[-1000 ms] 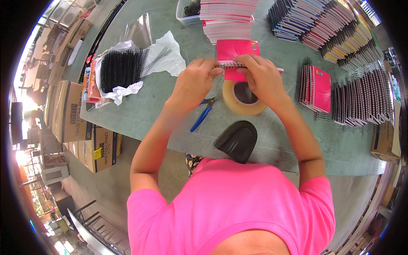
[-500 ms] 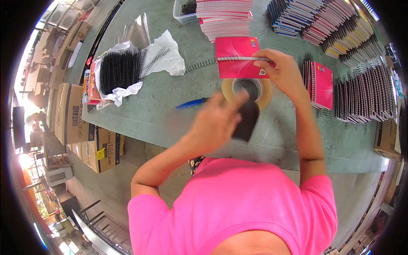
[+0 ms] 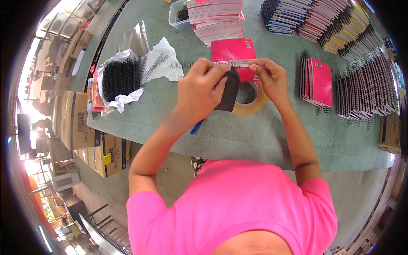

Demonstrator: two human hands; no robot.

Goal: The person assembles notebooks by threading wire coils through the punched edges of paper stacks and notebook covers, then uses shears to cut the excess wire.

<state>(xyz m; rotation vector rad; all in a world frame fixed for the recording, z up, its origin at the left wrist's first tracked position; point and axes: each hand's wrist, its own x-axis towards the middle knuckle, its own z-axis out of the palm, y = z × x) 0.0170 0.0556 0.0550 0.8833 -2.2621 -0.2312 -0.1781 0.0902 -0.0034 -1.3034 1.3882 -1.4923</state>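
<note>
My right hand [image 3: 272, 80] pinches the right end of a thin notebook [image 3: 243, 65], seen edge-on above a pink cover [image 3: 231, 49]. A black wire coil [image 3: 182, 65] runs along the notebook's edge and sticks out to the left. Closed fingers of my left hand [image 3: 197, 89] are at the coil and the notebook's left part. From that hand hangs a flat black piece with a rounded end [image 3: 228, 91]; how it is gripped is partly hidden. Below lies a wide tape roll [image 3: 253, 106], partly covered by the black piece. A blue pen-like tool [image 3: 196, 126] lies under my left wrist.
Black coils [image 3: 121, 78] lie on white paper [image 3: 170, 55] at the left. A stack of pink-edged pads [image 3: 216, 21] stands at the back beside a clear tub [image 3: 177, 21]. Bound notebooks [image 3: 321, 83] and several coil-edged stacks [image 3: 365, 89] fill the right side. Cartons [image 3: 76, 121] stand left of the table.
My left hand has moved up and left from over the tape roll to the coil, and the black piece came with it. My right hand still pinches the notebook, slightly lower.
</note>
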